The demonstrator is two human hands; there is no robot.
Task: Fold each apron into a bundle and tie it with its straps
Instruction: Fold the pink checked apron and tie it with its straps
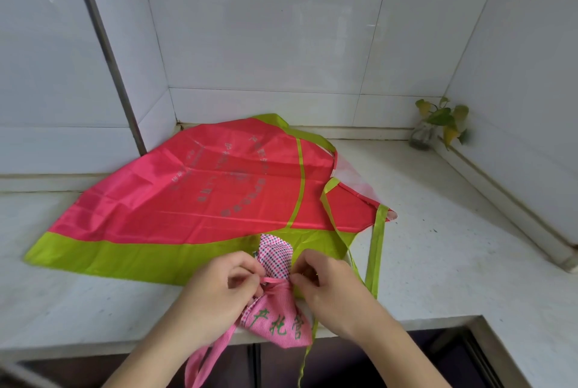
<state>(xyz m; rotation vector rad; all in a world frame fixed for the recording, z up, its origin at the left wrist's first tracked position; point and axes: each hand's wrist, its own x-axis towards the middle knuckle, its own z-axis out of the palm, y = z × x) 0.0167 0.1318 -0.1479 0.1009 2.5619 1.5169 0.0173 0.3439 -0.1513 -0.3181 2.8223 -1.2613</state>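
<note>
A small pink striped apron (276,323) with green characters and a checked part lies folded into a bundle at the counter's front edge. My left hand (219,290) and my right hand (325,284) each pinch the pink strap (275,279) that runs across the bundle's narrow middle. Loose pink strap ends (203,359) hang over the counter edge. Behind the bundle, a large red apron (200,197) with a lime green border lies spread flat on the counter. Its green straps (377,250) trail toward the front on the right.
The white speckled counter (438,247) sits in a corner of white tiled walls. A small glass vase with a leafy plant (438,125) stands at the back right. A raised ledge runs along the right wall. A dark gap lies below the counter's front edge.
</note>
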